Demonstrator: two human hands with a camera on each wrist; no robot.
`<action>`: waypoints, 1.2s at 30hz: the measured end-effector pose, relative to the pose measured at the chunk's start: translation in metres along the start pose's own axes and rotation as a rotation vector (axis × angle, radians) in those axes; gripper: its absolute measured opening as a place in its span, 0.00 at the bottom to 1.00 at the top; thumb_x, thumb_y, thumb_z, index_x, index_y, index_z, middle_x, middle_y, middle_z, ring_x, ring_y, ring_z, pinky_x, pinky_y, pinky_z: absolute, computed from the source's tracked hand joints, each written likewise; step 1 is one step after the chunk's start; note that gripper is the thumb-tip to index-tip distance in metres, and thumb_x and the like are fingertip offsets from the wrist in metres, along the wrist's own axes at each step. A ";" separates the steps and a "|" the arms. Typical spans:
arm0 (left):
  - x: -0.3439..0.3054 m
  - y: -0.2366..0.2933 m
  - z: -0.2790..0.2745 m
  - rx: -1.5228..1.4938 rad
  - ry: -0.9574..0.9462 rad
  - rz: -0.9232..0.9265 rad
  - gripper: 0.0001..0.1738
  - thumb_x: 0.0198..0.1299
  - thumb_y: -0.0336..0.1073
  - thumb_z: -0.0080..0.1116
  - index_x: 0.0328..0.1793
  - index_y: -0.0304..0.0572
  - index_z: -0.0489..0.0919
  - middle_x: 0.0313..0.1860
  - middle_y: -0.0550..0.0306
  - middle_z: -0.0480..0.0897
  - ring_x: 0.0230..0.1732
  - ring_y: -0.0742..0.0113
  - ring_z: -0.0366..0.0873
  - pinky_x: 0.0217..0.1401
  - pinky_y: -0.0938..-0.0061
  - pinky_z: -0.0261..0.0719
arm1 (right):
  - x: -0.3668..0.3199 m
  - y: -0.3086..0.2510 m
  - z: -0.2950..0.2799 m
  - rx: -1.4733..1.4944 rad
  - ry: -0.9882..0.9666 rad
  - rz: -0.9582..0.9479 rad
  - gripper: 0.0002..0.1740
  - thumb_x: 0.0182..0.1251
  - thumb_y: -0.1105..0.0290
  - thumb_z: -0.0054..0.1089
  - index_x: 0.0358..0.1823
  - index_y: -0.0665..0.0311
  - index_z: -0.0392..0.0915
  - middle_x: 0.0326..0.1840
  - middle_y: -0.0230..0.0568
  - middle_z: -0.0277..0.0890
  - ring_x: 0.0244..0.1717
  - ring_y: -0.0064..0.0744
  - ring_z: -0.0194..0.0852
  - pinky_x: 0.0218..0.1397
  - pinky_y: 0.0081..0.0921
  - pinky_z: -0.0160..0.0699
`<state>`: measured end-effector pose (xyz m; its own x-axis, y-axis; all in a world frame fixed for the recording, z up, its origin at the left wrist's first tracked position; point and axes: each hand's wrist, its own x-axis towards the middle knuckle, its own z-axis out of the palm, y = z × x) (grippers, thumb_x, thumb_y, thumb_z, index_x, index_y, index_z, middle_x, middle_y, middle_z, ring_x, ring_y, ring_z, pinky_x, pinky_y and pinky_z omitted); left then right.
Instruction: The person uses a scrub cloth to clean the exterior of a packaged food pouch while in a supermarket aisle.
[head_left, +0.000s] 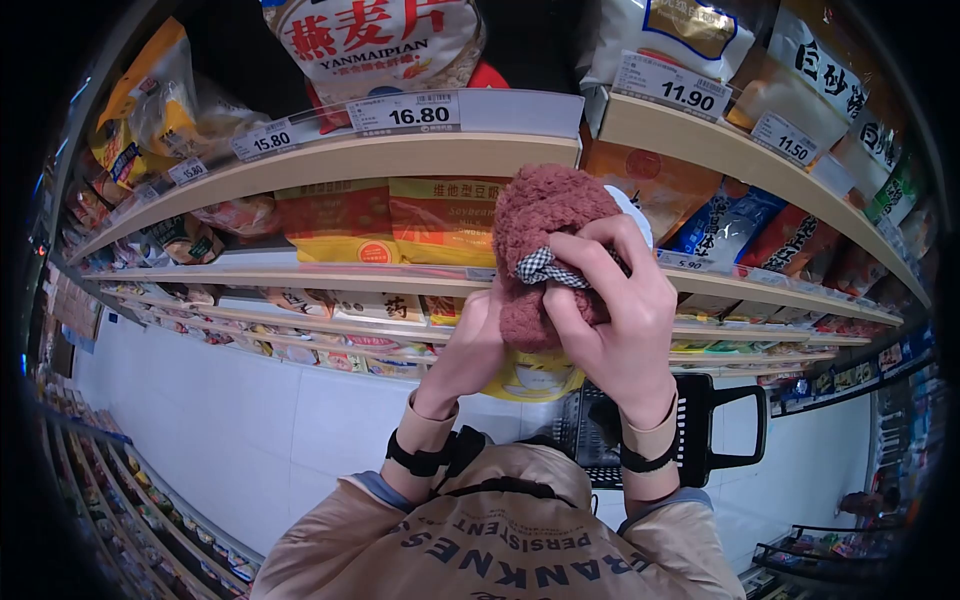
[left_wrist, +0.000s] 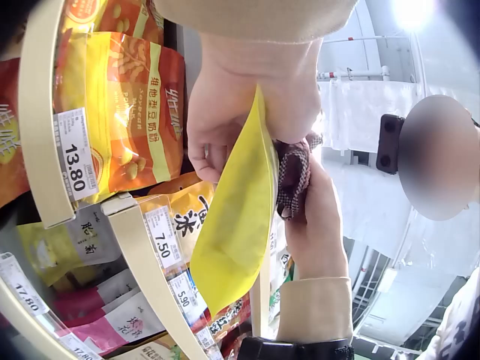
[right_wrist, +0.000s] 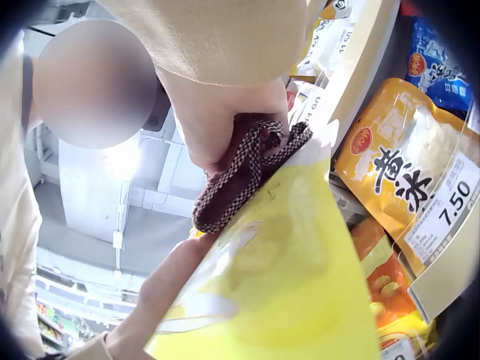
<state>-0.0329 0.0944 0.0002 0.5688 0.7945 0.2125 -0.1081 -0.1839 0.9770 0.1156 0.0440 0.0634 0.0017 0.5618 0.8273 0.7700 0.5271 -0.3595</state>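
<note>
Gripping fuzzy item (head_left: 550, 195) and yellow bag (head_left: 535, 377), hands (head_left: 470, 345) (head_left: 625, 300) curled.

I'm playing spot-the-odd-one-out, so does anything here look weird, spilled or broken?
Yes: the fluffy reddish cloth with checked trim, in the right hand by the yellow bag. It looks odd because food packets fill the shelves around it. I see nothing spilled or torn.

Glossy yellow plastic pouch (right_wrist: 277, 277); fuzzy reddish cloth (head_left: 545, 205), probably plush; pale, matt, wood-look shelf edge (head_left: 350, 158).
</note>
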 end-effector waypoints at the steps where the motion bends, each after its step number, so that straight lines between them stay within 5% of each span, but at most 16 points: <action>1: -0.002 0.000 0.000 -0.001 -0.001 0.001 0.39 0.81 0.56 0.23 0.58 0.24 0.76 0.52 0.46 0.84 0.55 0.65 0.80 0.64 0.70 0.73 | 0.001 0.001 -0.003 -0.030 0.012 0.015 0.17 0.49 0.76 0.67 0.44 0.61 0.83 0.38 0.41 0.74 0.37 0.42 0.80 0.39 0.36 0.80; 9: -0.018 0.005 -0.008 -0.285 0.033 -0.126 0.40 0.80 0.58 0.21 0.62 0.27 0.75 0.55 0.48 0.84 0.57 0.68 0.80 0.62 0.71 0.75 | -0.007 -0.004 -0.014 -0.238 0.117 0.183 0.13 0.54 0.78 0.62 0.42 0.64 0.82 0.37 0.43 0.75 0.35 0.46 0.80 0.37 0.36 0.79; 15: -0.017 -0.016 -0.016 -0.337 0.086 0.033 0.40 0.80 0.59 0.21 0.63 0.29 0.75 0.54 0.51 0.83 0.57 0.68 0.80 0.64 0.70 0.77 | -0.029 -0.036 0.003 0.001 -0.295 -0.012 0.13 0.48 0.72 0.67 0.38 0.57 0.82 0.34 0.38 0.72 0.34 0.41 0.80 0.36 0.35 0.79; 17: -0.015 -0.027 -0.028 -0.711 -0.110 -0.098 0.41 0.79 0.61 0.22 0.65 0.29 0.74 0.57 0.50 0.82 0.58 0.67 0.80 0.65 0.70 0.76 | -0.031 -0.037 0.004 0.020 -0.315 -0.030 0.12 0.47 0.72 0.67 0.36 0.56 0.82 0.33 0.37 0.71 0.33 0.40 0.79 0.34 0.34 0.79; 19: -0.016 -0.016 -0.022 -0.501 -0.034 -0.063 0.41 0.79 0.61 0.22 0.67 0.29 0.73 0.61 0.49 0.80 0.60 0.66 0.79 0.66 0.70 0.76 | -0.032 -0.029 -0.003 0.029 -0.356 -0.007 0.11 0.46 0.71 0.67 0.34 0.57 0.82 0.32 0.36 0.71 0.32 0.40 0.78 0.34 0.34 0.78; 23: -0.019 -0.003 -0.018 -0.522 0.008 -0.017 0.40 0.79 0.59 0.20 0.72 0.29 0.66 0.65 0.46 0.78 0.62 0.63 0.79 0.65 0.68 0.77 | -0.027 -0.019 -0.020 -0.054 -0.219 0.135 0.05 0.46 0.73 0.62 0.27 0.62 0.81 0.27 0.38 0.71 0.26 0.43 0.75 0.30 0.35 0.76; 27: -0.018 0.000 -0.019 -0.550 0.031 -0.004 0.40 0.79 0.59 0.20 0.73 0.29 0.66 0.64 0.47 0.78 0.62 0.63 0.79 0.65 0.69 0.77 | -0.026 -0.016 -0.012 -0.127 -0.071 0.134 0.08 0.47 0.76 0.61 0.32 0.63 0.79 0.31 0.41 0.72 0.28 0.45 0.77 0.32 0.35 0.76; 31: -0.012 -0.012 -0.021 -0.491 0.080 0.014 0.41 0.79 0.62 0.22 0.70 0.30 0.69 0.62 0.48 0.80 0.60 0.64 0.80 0.63 0.69 0.78 | -0.034 -0.031 0.008 -0.035 -0.221 0.032 0.10 0.47 0.72 0.64 0.33 0.59 0.78 0.34 0.37 0.71 0.32 0.43 0.78 0.32 0.36 0.78; 36: -0.016 0.003 -0.024 -0.909 -0.017 -0.171 0.42 0.77 0.64 0.26 0.72 0.31 0.66 0.63 0.45 0.78 0.60 0.59 0.80 0.63 0.66 0.79 | -0.038 -0.048 0.013 0.032 -0.490 -0.012 0.08 0.46 0.71 0.66 0.30 0.59 0.78 0.33 0.37 0.67 0.31 0.39 0.77 0.30 0.37 0.76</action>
<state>-0.0619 0.0946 0.0003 0.6474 0.7589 0.0708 -0.6154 0.4656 0.6360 0.0702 0.0054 0.0443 -0.3138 0.7854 0.5336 0.7479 0.5507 -0.3707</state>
